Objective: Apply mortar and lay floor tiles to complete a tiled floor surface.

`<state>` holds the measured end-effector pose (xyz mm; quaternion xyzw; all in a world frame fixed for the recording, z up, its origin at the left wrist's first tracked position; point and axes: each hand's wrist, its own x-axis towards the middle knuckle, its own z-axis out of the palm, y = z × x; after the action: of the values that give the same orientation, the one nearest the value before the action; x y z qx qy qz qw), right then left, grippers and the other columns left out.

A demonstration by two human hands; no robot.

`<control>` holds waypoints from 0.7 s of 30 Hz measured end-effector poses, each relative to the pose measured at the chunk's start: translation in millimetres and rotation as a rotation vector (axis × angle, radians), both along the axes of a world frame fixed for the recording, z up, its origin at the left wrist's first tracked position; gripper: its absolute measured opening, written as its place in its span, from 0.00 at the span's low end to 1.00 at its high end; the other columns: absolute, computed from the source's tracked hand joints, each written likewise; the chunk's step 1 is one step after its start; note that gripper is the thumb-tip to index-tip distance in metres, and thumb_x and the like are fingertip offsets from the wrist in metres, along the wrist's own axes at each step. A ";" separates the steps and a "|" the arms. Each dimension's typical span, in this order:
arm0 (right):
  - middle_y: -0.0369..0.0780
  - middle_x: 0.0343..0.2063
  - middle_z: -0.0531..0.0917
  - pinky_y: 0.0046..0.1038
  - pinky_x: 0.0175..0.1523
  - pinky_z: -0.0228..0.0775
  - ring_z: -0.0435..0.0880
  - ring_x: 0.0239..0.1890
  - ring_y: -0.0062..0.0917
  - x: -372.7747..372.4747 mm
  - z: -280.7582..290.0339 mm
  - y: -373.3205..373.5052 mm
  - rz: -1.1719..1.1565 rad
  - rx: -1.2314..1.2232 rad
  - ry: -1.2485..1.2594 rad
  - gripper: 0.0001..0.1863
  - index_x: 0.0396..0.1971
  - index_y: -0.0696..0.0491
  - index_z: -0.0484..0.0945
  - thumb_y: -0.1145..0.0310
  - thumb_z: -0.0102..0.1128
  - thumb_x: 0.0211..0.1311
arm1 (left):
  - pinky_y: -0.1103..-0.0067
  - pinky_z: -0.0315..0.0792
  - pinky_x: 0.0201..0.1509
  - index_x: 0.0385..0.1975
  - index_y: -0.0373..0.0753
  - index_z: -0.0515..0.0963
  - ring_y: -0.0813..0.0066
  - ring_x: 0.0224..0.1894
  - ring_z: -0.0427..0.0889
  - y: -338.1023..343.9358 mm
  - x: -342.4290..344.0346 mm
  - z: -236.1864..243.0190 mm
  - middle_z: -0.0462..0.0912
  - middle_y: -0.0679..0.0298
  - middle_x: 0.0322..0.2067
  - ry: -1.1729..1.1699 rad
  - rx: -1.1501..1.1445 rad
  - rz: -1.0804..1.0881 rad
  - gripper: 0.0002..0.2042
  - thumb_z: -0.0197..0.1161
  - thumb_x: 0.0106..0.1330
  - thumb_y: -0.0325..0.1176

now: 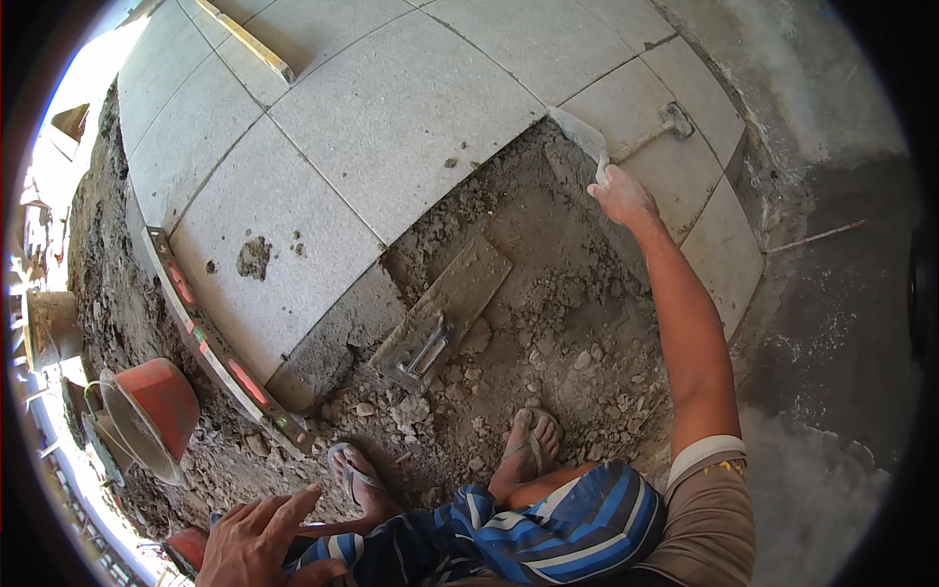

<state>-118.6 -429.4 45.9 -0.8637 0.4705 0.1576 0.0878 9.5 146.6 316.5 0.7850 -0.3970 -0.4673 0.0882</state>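
Observation:
My right hand [624, 196] is wrapped round the handle of a trowel [579, 133]. The trowel's pale blade lies at the tile edge, its tip by the corner where tiles meet the bare mortar bed [548, 215]. A mallet [673, 121] rests on the tile just beyond, its handle running toward the trowel. Over by my knee, my left hand [256, 540] is empty with its fingers stretched out. A flat float [445, 308] with a metal handle lies on the mortar and rubble in front of my feet.
Large grey tiles [391, 117] cover the far side. A long spirit level [217, 347] lies along their left edge, beside a red bucket [161, 406]. At the far left is a wooden batten [249, 41]. Loose stones surround my sandalled feet; wet grey concrete [831, 293] lies right.

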 end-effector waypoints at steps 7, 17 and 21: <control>0.50 0.54 0.84 0.47 0.63 0.72 0.81 0.61 0.49 2.5 -5.8 -20.2 0.014 0.058 -0.046 0.30 0.60 0.55 0.76 0.49 0.63 0.68 | 0.59 0.75 0.58 0.70 0.37 0.68 0.44 0.55 0.82 5.7 -4.4 -1.3 0.82 0.48 0.53 -0.030 0.048 -0.013 0.36 0.72 0.63 0.42; 0.43 0.33 0.84 0.37 0.31 0.73 0.77 0.21 0.26 16.8 1.0 -10.0 -0.230 0.327 -0.149 0.37 0.68 0.57 0.71 0.52 0.69 0.65 | 0.60 0.75 0.59 0.71 0.40 0.68 0.45 0.55 0.81 10.0 -16.9 9.5 0.82 0.49 0.54 -0.060 0.026 -0.004 0.36 0.71 0.65 0.45; 0.43 0.33 0.85 0.37 0.33 0.74 0.78 0.22 0.27 17.1 -9.9 -3.8 -0.290 0.313 -0.197 0.42 0.73 0.56 0.66 0.51 0.70 0.64 | 0.59 0.74 0.59 0.70 0.40 0.69 0.45 0.55 0.81 21.6 -21.1 10.2 0.82 0.50 0.56 -0.092 0.030 0.024 0.37 0.72 0.62 0.45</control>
<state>-101.5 -433.2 36.0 -0.7741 0.5488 0.1291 0.2879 -11.7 168.1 326.7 0.8115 -0.3842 -0.4355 0.0638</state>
